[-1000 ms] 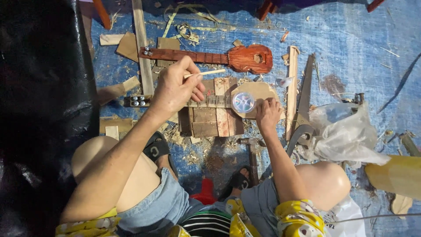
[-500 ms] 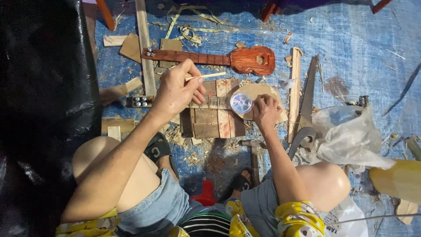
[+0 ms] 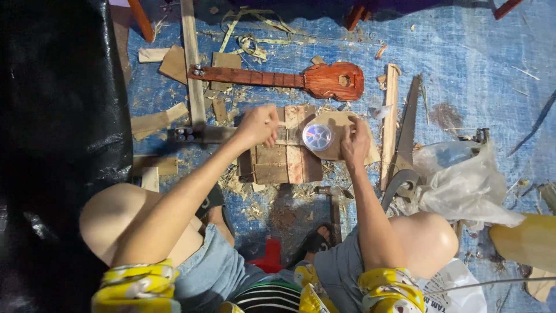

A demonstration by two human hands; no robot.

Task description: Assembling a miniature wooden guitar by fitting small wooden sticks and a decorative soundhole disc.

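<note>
Two hands at a clear round spool on a block of wooden slats, on a blue tarp.

The spool sits on a pale wood piece atop the slat block, between the hands and touching or just beside the right hand, which curls at its right edge; whether it actually grips the spool is unclear. The left hand is clenched to the spool's left, seemingly pinching something thin, too blurred to make out. A small red guitar lies beyond, long axis left to right, neck to the left. A saw lies to the right.
</note>
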